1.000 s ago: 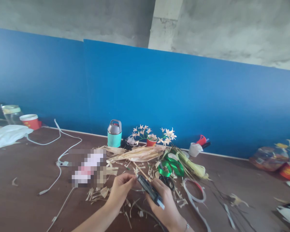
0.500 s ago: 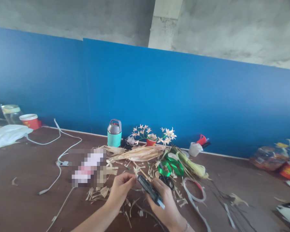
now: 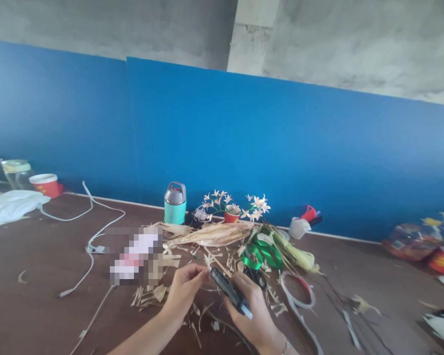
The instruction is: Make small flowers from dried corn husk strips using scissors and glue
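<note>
My left hand (image 3: 185, 290) pinches husk bit (image 3: 206, 270); right hand (image 3: 254, 315) grip closed round black tool (image 3: 229, 292) (cutter, probably); tip work needs steadiness.

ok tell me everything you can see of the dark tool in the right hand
The dark tool is long and slim, black-grey, plastic by its look, with a pale bluish end nearest the person. It slants across the right hand, which grips its near half; the far tip points up-left, where the left hand pinches at it. Its kind is too blurred to tell.
</note>
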Tool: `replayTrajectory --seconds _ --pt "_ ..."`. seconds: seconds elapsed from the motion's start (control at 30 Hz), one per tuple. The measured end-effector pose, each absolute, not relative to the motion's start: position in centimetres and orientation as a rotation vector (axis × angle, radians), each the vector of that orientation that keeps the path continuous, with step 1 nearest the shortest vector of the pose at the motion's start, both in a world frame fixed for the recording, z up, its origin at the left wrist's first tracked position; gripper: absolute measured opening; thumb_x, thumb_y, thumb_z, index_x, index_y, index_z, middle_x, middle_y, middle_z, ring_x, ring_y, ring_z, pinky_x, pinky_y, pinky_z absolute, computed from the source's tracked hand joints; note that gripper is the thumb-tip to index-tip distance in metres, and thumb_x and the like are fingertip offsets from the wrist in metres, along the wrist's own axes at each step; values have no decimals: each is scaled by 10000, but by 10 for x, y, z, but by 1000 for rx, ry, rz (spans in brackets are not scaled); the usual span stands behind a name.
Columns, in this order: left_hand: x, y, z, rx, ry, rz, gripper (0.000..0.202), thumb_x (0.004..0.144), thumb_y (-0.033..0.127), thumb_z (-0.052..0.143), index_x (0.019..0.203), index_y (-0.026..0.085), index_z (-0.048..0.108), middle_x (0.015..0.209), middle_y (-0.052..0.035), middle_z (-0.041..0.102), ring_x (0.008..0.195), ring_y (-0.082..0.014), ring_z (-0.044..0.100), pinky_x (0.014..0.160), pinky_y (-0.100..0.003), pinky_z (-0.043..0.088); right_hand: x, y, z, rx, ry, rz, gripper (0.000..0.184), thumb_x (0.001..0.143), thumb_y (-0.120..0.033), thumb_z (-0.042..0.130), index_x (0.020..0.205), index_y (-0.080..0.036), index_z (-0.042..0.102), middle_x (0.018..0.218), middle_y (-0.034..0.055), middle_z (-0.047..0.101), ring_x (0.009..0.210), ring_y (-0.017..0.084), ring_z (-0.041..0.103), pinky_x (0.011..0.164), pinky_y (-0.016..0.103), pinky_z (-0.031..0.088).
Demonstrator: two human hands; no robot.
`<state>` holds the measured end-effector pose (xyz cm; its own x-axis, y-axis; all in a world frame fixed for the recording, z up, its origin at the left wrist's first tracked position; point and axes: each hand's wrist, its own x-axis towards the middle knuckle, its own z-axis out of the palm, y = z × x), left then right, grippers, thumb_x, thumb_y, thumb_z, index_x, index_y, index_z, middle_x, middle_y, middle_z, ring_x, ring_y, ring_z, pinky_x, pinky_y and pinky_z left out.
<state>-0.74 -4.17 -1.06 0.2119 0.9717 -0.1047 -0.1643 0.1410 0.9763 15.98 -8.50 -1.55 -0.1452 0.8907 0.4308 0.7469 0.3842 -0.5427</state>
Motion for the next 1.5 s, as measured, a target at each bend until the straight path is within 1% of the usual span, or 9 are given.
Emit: replayTrajectory --seconds 0.17,0.43,0.57,0.8,1.1,1.2,1.27,1.4,1.5 --pt "-7 -43 -6 1111 1012 1046 377 608 515 663 642 140 668 612 -51 678 573 -182 610 578 -265 461 160 -85 -15 -1392 -1919 256 162 672 -61 508 667 -206 435 682 -7 514 616 135 512 564 225 383" --pt "-7 -45 -5 1076 978 1060 346 613 487 671 657 144 665 606 -44 678 586 -182 612 585 -265 461 160 -85 -16 -1398 -1931 254 165 684 -69 499 659 -208 414 683 -9 507 609 131 508 555 219 374" --pt "-7 -43 -9 1082 980 1071 352 612 481 675 674 135 664 605 -44 670 558 -168 592 553 -258 448 160 -85 -16 -1393 -1937 254 166 684 -73 501 663 -210 409 681 -9 507 606 131 506 554 219 374" --pt "-8 -40 -14 1097 967 1080 315 634 442 671 693 133 678 612 -43 668 551 -165 588 562 -262 440 160 -85 -12 -1387 -1941 251 145 693 -82 494 672 -208 426 690 -1 516 620 137 520 562 222 384" --pt "-7 -40 -14 1241 984 1112 284 659 415 649 704 137 684 650 -41 663 623 -169 570 605 -251 419 160 -85 -10 -1361 -1876 283 90 693 -109 487 678 -198 493 687 13 548 620 142 528 566 222 394" --pt "-7 -39 -16 1326 1024 1121 257 695 393 618 694 143 675 616 -24 633 589 -151 537 573 -238 395 157 -82 -10 -1419 -1726 396 72 705 -160 503 640 -190 506 645 5 549 586 137 512 555 228 389" --pt "-8 -39 -17 1433 1061 1146 235 724 368 596 647 154 654 595 -14 607 577 -145 517 563 -235 384 157 -78 -10 -1480 -1541 581 85 693 -211 536 618 -183 509 561 -16 524 520 129 481 512 232 378" --pt "-10 -40 -14 1746 1017 1244 193 773 302 558 643 177 625 696 -33 638 678 -168 548 652 -256 407 162 -71 -7 -1540 -1181 999 248 682 -361 574 535 -179 493 425 -42 460 410 105 414 435 234 337" --pt "-11 -41 -12 2013 975 1215 172 796 241 526 671 195 636 688 -35 649 703 -176 555 709 -285 405 167 -76 3 -1515 -1169 1066 288 715 -444 550 660 -162 569 483 -27 511 447 112 447 461 236 353"
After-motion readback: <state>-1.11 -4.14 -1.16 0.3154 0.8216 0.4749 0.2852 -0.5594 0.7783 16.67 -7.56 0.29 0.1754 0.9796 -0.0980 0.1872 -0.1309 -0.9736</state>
